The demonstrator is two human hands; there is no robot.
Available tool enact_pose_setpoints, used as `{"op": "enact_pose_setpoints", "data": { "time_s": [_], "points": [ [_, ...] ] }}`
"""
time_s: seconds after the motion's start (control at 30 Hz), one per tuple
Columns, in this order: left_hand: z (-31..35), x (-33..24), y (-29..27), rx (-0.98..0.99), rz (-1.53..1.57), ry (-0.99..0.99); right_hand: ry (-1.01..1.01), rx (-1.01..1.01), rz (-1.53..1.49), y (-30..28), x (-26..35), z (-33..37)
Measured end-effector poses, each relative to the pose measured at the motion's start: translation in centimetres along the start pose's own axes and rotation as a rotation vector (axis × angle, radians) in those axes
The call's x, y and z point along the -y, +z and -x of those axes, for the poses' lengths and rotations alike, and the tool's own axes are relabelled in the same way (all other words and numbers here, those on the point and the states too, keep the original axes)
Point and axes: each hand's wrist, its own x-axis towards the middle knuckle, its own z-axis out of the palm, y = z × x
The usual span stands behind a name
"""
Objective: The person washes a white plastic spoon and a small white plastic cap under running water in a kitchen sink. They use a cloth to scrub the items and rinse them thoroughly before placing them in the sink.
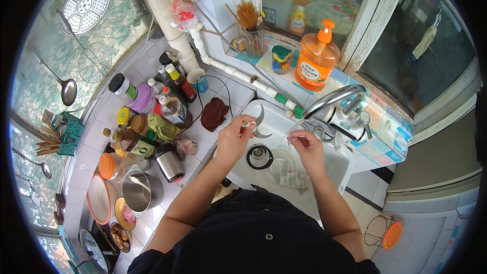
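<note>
My left hand (236, 136) is closed on the hub of a chopper blade (261, 122), whose curved metal blades point right over the sink (346, 167). Below the tap (345, 93), my right hand (307, 146) has its fingers curled together; whatever is in them, if anything, is hidden. A clear streak, perhaps running water, shows beside its fingertips. Down in the basin lie a black ring-shaped part (250, 158), a clear round bowl (283, 163) and a pale cloth (294, 180).
Left of the sink, bottles (175, 109), a steel pot (142, 198) and a dark red cloth (214, 114) crowd the tiled counter. An orange pump bottle (317, 63) stands on the ledge behind. White pipe (228, 69) runs along the wall.
</note>
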Motion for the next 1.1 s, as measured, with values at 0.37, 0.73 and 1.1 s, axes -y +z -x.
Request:
{"op": "enact_pose_setpoints", "data": {
  "time_s": [0.37, 0.73, 1.1],
  "points": [
    [0.1, -0.2, 0.2, -0.022, 0.136, 0.003, 0.419, -0.204, -0.339, 0.1, 0.3, -0.8],
    [0.4, -1.1, 0.0, 0.025, 0.127, -0.003, 0.584, -0.184, -0.501, -1.0, 0.0, -0.8],
    [0.7, -2.1, -0.4, 0.079, 0.126, -0.021, 0.494, -0.329, -0.327, -0.2, -1.5, -0.6]
  ]
}}
